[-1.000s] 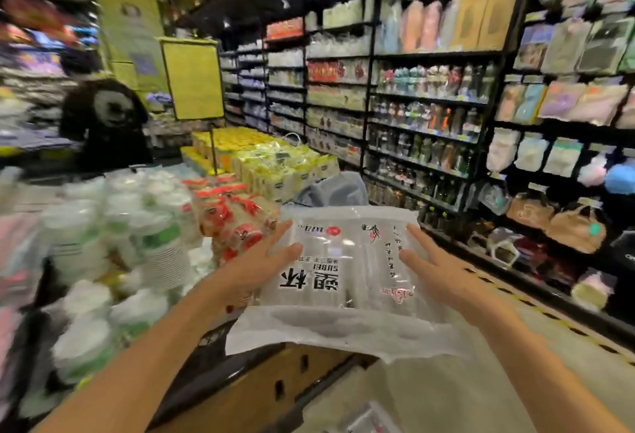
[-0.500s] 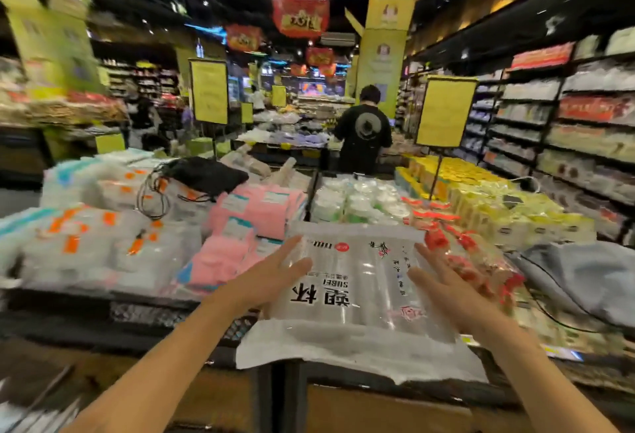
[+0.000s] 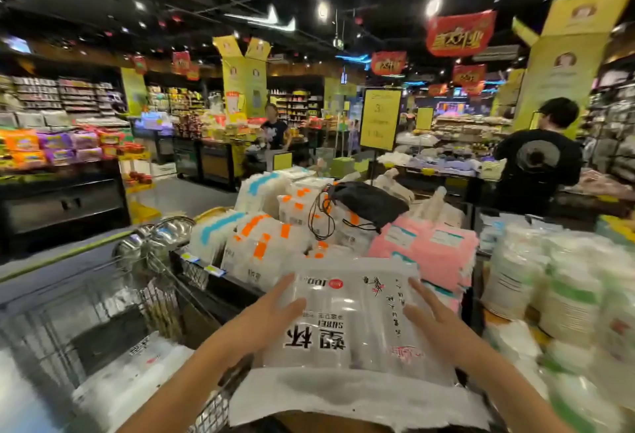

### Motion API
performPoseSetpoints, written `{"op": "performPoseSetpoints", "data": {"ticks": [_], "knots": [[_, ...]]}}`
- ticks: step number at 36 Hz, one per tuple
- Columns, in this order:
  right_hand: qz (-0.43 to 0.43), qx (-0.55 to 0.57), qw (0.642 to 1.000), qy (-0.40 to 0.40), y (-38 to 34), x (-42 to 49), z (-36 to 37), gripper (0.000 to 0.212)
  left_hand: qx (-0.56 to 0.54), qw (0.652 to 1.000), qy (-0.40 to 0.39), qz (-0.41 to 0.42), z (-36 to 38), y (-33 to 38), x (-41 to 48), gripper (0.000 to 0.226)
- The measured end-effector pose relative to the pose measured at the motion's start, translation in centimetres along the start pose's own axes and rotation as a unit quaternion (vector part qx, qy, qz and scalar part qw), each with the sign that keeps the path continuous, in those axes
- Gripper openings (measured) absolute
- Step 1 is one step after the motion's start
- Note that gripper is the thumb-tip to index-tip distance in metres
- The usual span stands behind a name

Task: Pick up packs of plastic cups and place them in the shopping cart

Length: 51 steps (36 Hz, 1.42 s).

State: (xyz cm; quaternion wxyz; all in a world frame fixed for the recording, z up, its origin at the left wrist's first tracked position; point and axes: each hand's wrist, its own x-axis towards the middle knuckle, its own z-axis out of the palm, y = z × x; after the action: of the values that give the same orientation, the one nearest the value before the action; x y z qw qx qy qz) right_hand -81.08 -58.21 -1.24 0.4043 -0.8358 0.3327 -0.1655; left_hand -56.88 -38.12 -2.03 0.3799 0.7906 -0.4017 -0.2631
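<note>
A clear plastic pack of cups (image 3: 347, 322), printed with bold black characters that read upside down from this view, sits between the two hands in front of the display table (image 3: 220, 283). The left hand (image 3: 271, 317) presses flat against the pack's left side with straight fingers spread, thumb lying on top; the right hand (image 3: 434, 324) does the same on the pack's right side, fingers straight and splayed, so the pack is carried between two flat palms rather than gripped. The pack's loose white end flap (image 3: 357, 398) hangs toward the person, nearest the camera. Left of the pack stands a wire shopping cart (image 3: 151, 274), with another white pack (image 3: 137, 374) lying in it. Just beyond the pack lie pink bundles (image 3: 429, 247) and orange-labelled white packs (image 3: 261, 243); right of it stand stacks of white cups (image 3: 563, 288). A black drawstring bag (image 3: 367, 200) rests farther back beyond the pack.
</note>
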Motion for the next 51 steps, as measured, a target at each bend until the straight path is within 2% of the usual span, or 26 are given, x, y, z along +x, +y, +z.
{"op": "performPoseSetpoints", "data": {"ticks": [8, 16, 24, 27, 32, 39, 45, 51], "knots": [[-0.060, -0.019, 0.995, -0.081, -4.7, 8.9, 6.9, 0.057, -0.014, 0.990, 0.103, -0.089, -5.4, -5.3, -0.1, 0.070], [-0.126, -0.013, 0.973, -0.190, -7.1, 18.6, 12.4, 0.061, -0.035, 0.962, 0.205, -0.178, -8.7, -8.8, 0.9, 0.068], [-0.161, 0.009, 0.945, -0.285, -9.9, 25.3, 17.8, 0.066, -0.062, 0.931, 0.287, -0.216, -10.0, -11.6, 0.7, 0.073], [-0.172, -0.007, 0.933, -0.317, -11.4, 26.7, 20.3, 0.060, -0.077, 0.920, 0.316, -0.219, -10.4, -12.5, 0.2, 0.072], [-0.231, -0.032, 0.912, -0.336, -13.7, 28.5, 25.2, 0.059, -0.125, 0.896, 0.351, -0.243, -12.3, -15.2, -1.0, 0.068], [-0.223, -0.027, 0.906, -0.359, -17.0, 30.7, 32.0, 0.060, -0.145, 0.886, 0.370, -0.241, -16.4, -20.3, -1.0, 0.066], [-0.228, -0.080, 0.902, -0.358, -20.0, 31.8, 36.0, 0.058, -0.135, 0.888, 0.355, -0.258, -20.0, -24.9, -0.2, 0.065], [-0.208, -0.068, 0.902, -0.373, -19.2, 35.1, 41.8, 0.060, -0.138, 0.888, 0.329, -0.288, -21.8, -28.7, 1.8, 0.066]]}}
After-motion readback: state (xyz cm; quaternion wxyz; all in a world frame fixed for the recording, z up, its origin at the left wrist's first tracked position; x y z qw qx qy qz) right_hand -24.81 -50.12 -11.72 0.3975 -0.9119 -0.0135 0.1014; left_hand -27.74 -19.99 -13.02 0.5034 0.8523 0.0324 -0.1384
